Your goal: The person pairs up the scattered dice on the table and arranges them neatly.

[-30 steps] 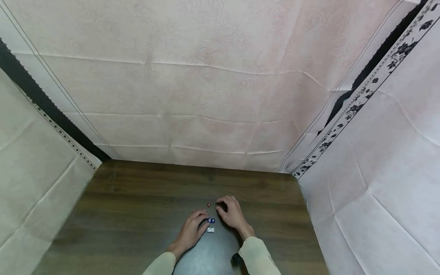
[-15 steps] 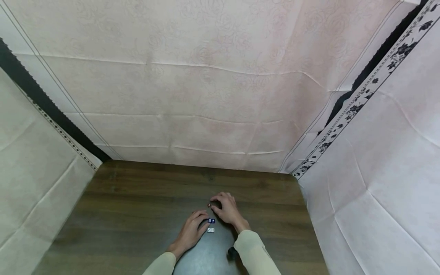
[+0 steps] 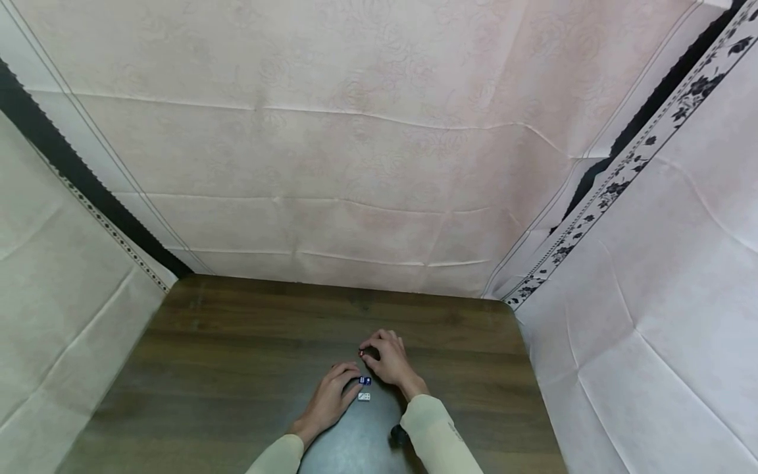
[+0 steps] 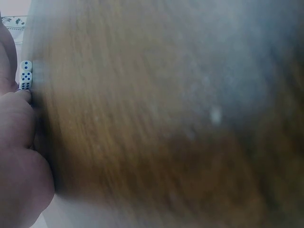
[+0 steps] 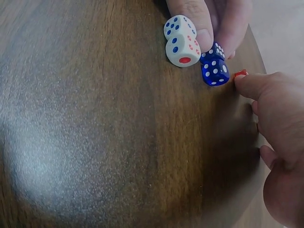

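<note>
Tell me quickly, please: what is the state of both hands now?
Left hand: at the blue dice; whether it grips them cannot be told.
Right hand: holding a red die between thumb and finger.

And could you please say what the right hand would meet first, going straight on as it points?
The right hand seems to touch the red die, so that comes first; past it, the way over the table looks free, though depth is unclear.
</note>
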The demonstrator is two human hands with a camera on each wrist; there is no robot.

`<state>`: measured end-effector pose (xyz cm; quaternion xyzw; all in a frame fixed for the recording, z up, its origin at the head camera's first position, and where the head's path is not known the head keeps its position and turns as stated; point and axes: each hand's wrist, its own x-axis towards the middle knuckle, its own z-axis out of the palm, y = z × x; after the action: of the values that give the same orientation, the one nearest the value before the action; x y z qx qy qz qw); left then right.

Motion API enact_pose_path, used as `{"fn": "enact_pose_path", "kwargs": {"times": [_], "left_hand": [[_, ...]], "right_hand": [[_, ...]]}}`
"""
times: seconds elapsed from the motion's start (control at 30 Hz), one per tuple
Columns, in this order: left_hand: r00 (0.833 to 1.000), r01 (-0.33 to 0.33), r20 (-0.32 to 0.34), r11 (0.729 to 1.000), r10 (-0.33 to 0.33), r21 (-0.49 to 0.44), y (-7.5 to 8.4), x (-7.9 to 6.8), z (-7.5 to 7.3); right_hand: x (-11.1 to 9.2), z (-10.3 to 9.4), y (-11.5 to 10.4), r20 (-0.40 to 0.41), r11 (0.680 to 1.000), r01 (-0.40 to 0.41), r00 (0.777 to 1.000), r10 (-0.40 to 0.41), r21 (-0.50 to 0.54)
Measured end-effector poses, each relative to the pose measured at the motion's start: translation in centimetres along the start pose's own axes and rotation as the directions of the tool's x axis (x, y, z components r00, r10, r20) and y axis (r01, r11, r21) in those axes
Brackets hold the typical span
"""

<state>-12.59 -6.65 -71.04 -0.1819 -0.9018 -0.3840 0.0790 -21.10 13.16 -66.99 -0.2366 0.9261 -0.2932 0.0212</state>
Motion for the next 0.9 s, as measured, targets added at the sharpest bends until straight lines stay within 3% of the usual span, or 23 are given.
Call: {"fn": "enact_pose_path", "kwargs": {"times": [0.4,0.7,0.9], "left_hand": [[1.0,-0.01,-0.01,1.0,0.01,-0.004,0.1,0.0,0.0],[0.997,-0.055,-0.053,0.998,0.055,0.013,0.2,0.0,0.2],[0.993,-0.082,-0.083,0.996,0.084,0.026,0.1,0.0,0.3]], "right_hand": [[-0.1,0.5,0.2,-0.034,1.0,-0.012,0.999,0.012,0.011],[-0.5,0.5,0.7,-0.083,0.991,-0.078,0.993,0.088,0.112],[-1.3,0.3,1.1,-0.117,0.987,-0.079,0.989,0.095,0.137]]}}
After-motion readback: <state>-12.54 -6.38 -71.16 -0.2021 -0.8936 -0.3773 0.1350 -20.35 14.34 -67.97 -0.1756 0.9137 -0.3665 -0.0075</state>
